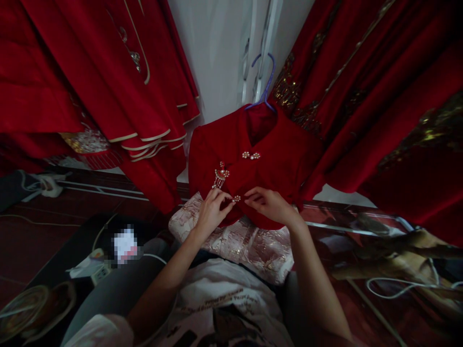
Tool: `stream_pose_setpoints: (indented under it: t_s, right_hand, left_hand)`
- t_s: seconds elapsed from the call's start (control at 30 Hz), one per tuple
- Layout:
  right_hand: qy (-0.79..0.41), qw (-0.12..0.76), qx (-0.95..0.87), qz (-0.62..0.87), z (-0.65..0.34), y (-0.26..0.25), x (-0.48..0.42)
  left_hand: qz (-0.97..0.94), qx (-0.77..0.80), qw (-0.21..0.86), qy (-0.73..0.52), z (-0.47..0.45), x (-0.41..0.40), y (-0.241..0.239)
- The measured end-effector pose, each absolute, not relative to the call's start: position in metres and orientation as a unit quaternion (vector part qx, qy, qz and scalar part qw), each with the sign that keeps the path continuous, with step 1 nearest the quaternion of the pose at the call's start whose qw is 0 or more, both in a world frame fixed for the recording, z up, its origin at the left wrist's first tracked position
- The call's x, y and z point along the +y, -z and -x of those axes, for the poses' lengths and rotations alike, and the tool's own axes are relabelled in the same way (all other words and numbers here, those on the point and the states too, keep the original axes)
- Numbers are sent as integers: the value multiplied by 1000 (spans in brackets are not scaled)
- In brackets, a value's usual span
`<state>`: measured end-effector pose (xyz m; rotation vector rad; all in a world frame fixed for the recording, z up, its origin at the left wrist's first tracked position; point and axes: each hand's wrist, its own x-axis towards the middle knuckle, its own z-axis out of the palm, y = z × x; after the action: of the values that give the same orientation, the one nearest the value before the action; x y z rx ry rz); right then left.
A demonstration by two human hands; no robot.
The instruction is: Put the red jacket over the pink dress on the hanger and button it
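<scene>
The lower clasp (237, 198) seems to be pinched at its side between thumb and forefinger of the left grip (212, 210). It lies on the front of the jacket (278, 149), which is spread beyond and beneath both grips, over the brocade (249, 246). The jacket is judged soft, light and apt to pucker; the clasp, small, stiff and perhaps fragile at its beads, is best held by its rim. Just beyond the left grip the brooch (220, 174) is seen (its strands could easily be snagged). By the right grip (270, 205) the clasp is faced from the other side, fingers bent; whether anything thin is held there cannot be told. Both forearms are angled forward and inward.
</scene>
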<state>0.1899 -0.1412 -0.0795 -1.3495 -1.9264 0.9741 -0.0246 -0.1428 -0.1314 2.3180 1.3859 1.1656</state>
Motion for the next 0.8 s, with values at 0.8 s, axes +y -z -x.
stream_pose_setpoints:
  t_s: [0.8]
  right_hand:
    - [-338, 299, -743, 494, -167, 104, -127]
  left_hand:
    - [-735, 471, 224, -434, 20, -139, 144]
